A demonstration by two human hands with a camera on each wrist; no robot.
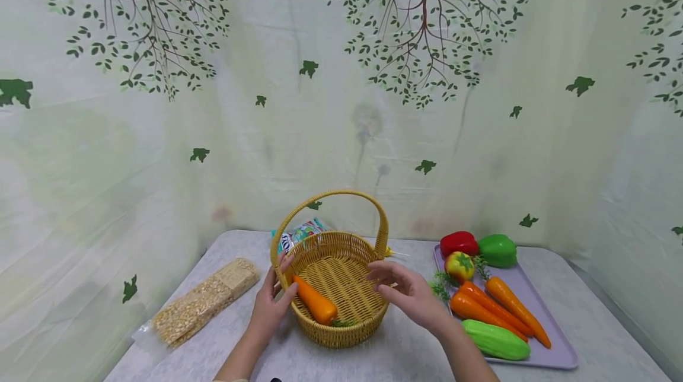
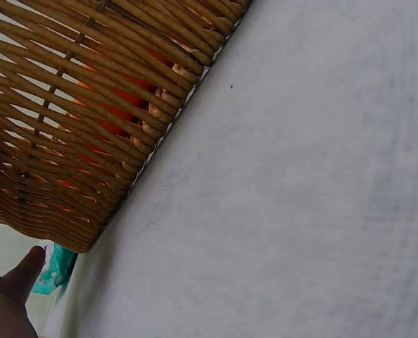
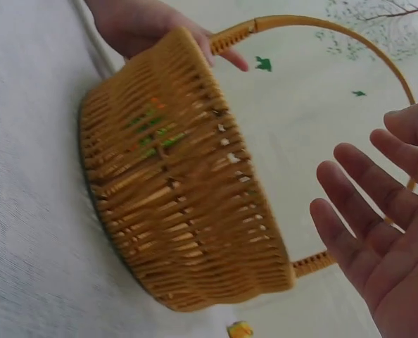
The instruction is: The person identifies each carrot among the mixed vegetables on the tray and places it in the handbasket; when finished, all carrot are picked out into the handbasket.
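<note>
Wicker basket (image 1: 333, 334): upright on the grey table (image 1: 411, 361), between the two hands, arched handle (image 1: 337, 193) standing up. Contents seen: one toy carrot (image 1: 317, 303), lying aslant, narrow tip against the left wall, broad end with its green top towards the near wall.

Left hand (image 1: 269, 305): at the left rim, beside the foot of the handle; fingers loosely spread, thumb close to the carrot tip. Whether it bears any weight, cannot tell.

Right hand (image 1: 413, 296): near the right rim, fingers parted and slightly bent, nothing held. The right wrist view shows air between palm and wicker.

To the right, a lilac tray (image 1: 557, 349) with three more carrots (image 1: 519, 311), a green cucumber (image 1: 496, 340), and red (image 1: 459, 244) and green (image 1: 498, 250) bell peppers.

Step in hand, as judged: steadying the basket while the free hand works about it. Notes on method: keep the left touch light but firm enough to stop sliding; thumb clear of the carrot, lest it roll. Bring the right hand in under the handle's arch, not against it. Even pressure on both sides should avoid tipping.
</note>
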